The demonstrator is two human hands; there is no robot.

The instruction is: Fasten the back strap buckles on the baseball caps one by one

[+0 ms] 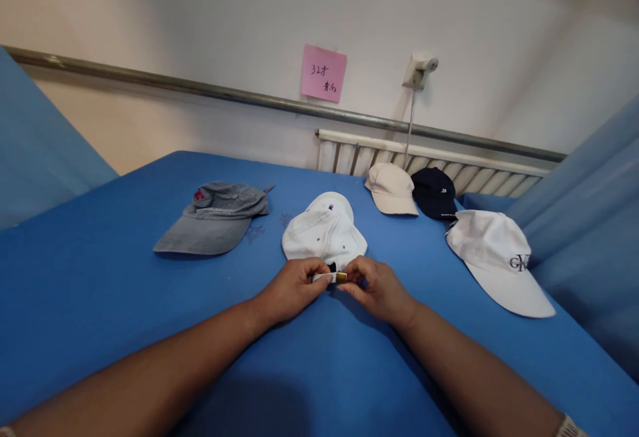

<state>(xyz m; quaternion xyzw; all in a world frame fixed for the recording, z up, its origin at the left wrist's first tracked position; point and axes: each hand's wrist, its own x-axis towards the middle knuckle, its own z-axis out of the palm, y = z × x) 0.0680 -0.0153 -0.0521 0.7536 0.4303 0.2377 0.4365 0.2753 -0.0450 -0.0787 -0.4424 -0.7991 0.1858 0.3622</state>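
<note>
The white cotton cap's back strap with its brass buckle [333, 278] runs left to right between your fingers, at the near edge of the white cap [324, 231] on the blue table [100, 277]. Your left hand [294, 289] and right hand [375, 287] each pinch one end, equally near. Five caps in all: grey [214, 219], beige [391, 188], navy [435, 192], and a second white one [499, 261].
</note>
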